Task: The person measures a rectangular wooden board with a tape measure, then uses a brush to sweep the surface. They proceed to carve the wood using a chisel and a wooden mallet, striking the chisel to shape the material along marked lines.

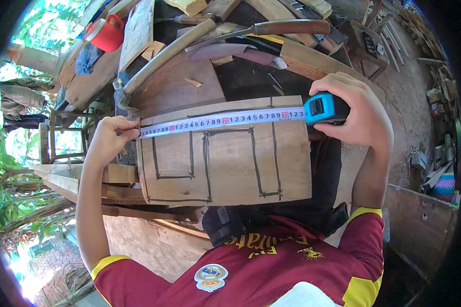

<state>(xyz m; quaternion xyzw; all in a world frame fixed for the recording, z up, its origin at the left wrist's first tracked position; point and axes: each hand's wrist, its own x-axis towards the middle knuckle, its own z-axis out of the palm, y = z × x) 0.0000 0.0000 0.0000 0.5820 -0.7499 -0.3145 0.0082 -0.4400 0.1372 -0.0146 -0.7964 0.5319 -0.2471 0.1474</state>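
Note:
A light wooden board point(230, 163) lies in front of me, marked with black drawn rectangular outlines. The white blade point(205, 123) of a tape measure stretches across its upper part. My left hand point(115, 135) pinches the blade's end at the board's left edge. My right hand point(356, 110) grips the blue and black tape case point(320, 106) just beyond the board's right edge. A metal hammer head point(122, 97) on a wooden handle point(166, 53) lies just above the board's left corner.
Wooden offcuts point(135, 36), a long tool with a brown handle point(292, 26) and other tools crowd the far side. A red jug point(106, 36) and blue plastic bag point(87, 59) sit at upper left. A wooden stool frame point(69, 153) stands left; a wooden panel point(420, 220) is at lower right.

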